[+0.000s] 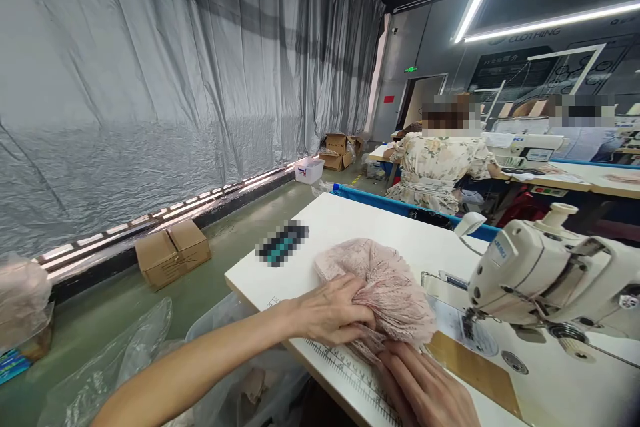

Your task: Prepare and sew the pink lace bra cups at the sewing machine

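A bunched piece of pale pink lace fabric (385,280) lies on the white sewing table (345,217), left of the sewing machine (520,273). My left hand (335,310) is closed on its left side, fingers curled into the gathered folds. Nearer the table's front edge, my right hand (425,380) grips the lower edge of the same fabric, its fingertips partly hidden in the cloth. Both hands are close together and apart from the needle area. A printed ruler scale (345,373) runs along the table edge beneath them.
A blurred dark object (283,242) lies at the table's far left. Clear plastic bags (140,340) and a cardboard box (173,253) are on the floor to the left. Ahead, a person in a floral top (435,167) sits at another machine. A grey curtain (175,67) hangs along the left.
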A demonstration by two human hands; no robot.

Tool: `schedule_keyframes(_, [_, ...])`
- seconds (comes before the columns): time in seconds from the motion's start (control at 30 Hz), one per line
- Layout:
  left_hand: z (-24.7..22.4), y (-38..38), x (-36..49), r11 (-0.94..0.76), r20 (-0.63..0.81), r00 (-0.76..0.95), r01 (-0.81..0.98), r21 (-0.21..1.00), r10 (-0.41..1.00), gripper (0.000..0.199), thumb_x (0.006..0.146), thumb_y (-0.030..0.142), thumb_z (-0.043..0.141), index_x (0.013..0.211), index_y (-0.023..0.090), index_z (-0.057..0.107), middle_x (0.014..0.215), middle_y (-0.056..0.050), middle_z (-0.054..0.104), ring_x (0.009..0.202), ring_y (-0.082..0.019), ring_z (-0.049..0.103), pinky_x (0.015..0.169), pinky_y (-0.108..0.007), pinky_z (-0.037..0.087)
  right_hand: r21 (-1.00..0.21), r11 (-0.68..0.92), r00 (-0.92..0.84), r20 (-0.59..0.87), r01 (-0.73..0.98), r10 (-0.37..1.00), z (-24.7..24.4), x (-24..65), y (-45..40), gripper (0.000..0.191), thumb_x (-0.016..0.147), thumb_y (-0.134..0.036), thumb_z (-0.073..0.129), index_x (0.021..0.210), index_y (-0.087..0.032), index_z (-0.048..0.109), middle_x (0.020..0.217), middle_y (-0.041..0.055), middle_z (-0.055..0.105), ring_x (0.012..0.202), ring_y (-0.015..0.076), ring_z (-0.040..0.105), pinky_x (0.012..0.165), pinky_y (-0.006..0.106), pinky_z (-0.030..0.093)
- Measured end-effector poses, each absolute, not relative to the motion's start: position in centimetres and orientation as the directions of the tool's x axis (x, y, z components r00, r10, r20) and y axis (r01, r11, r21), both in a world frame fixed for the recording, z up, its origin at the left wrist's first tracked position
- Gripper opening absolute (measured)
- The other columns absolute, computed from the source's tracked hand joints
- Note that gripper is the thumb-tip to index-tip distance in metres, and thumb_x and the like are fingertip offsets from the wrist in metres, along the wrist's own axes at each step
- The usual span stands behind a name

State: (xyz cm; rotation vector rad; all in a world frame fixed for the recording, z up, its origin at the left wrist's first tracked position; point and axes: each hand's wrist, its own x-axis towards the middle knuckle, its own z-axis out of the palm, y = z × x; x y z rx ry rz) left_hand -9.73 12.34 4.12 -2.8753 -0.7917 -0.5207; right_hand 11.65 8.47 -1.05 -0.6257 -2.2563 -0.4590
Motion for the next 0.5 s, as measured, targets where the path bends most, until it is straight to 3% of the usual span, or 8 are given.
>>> schedule_keyframes(0.1, [4.2,12.3,-9.8,-0.862,0.343,0.812,0.507,-0.015,0.472,0.027,0.079,0.04,0.067,0.096,0.019,0.064,0.089,-0.006,0.042,0.086,-0.021,0.047,0.077,-0.029,0.042,0.132,0.811,-0.605,0.734,0.571,0.307,-0.7,11.7,8.6,0.026,0.098,-0.015,0.031,0.087,-0.019,0.055,0.07,0.0013,0.062,0.058,0.0126,0.059,0.056,0.024,0.042])
schedule_keyframes(0.17, [4.3,12.4,-9.8,-0.851,0.326,0.811,0.524,-0.038,0.485,0.025,0.079,0.034,0.067,0.098,0.018,0.063,0.09,-0.006,0.043,0.086,-0.021,0.047,0.076,-0.029,0.042,0.138,0.814,-0.613,0.731,0.565,0.301,-0.3,11.7,8.8,0.026,0.099,-0.018,0.031,0.094,-0.017,0.057,0.073,0.0029,0.064,0.061,0.0128,0.06,0.057,0.024,0.042])
schedule_keyframes(0.3, [4.2,12.8,-9.5,-0.814,0.307,0.789,0.577,-0.071,0.533,0.018,0.078,0.022,0.063,0.096,0.018,0.062,0.087,-0.006,0.044,0.085,-0.021,0.047,0.075,-0.029,0.042,0.267,0.795,-0.704,0.66,0.545,0.261,-0.2,11.3,9.1,0.03,0.098,-0.025,0.033,0.111,-0.022,0.059,0.103,0.0102,0.064,0.083,0.019,0.063,0.067,0.028,0.045])
schedule_keyframes(0.37, [4.1,13.2,-9.4,-0.808,0.308,0.785,0.584,-0.078,0.538,0.018,0.078,0.023,0.063,0.095,0.019,0.062,0.085,-0.004,0.044,0.083,-0.02,0.047,0.074,-0.028,0.042,0.307,0.744,-0.703,0.649,0.593,0.293,-0.6,10.9,9.2,0.027,0.096,-0.021,0.037,0.11,-0.026,0.061,0.107,0.0106,0.062,0.086,0.0216,0.062,0.069,0.031,0.043])
schedule_keyframes(0.5, [3.9,13.7,-9.5,-0.801,0.337,0.78,0.588,-0.111,0.527,0.018,0.076,0.024,0.064,0.094,0.02,0.061,0.085,-0.003,0.044,0.082,-0.018,0.048,0.072,-0.026,0.043,0.281,0.702,-0.657,0.671,0.655,0.345,-1.5,10.5,9.7,0.032,0.096,-0.016,0.033,0.096,-0.026,0.063,0.101,0.0075,0.064,0.075,0.019,0.06,0.067,0.03,0.042])
